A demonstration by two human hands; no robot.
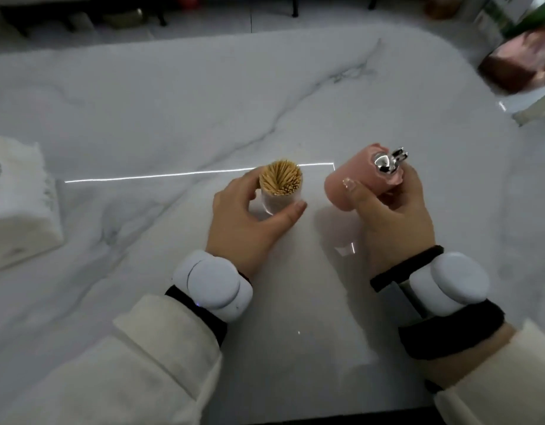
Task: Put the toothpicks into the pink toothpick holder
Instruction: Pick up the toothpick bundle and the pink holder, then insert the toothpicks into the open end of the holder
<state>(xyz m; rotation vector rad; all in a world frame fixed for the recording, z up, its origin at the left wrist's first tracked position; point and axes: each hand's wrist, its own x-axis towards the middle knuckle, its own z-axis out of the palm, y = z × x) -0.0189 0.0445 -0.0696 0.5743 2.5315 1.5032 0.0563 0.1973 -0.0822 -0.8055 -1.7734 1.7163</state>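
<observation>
Left hand [249, 222] wrapped around a clear container [278, 197], standing upright on the marble table [142, 118], packed full of toothpicks [280, 178]. Right hand [390, 216] closed on the pink toothpick holder [348, 185], lifted off the table and tilted, silver rabbit-shaped top [387, 164] pointing away. Just beside each other, not touching. White tissue pack [16, 204] far left.

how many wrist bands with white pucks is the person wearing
2. One wrist band sits on the left wrist behind the left hand; the other on the right wrist behind the right hand.
</observation>
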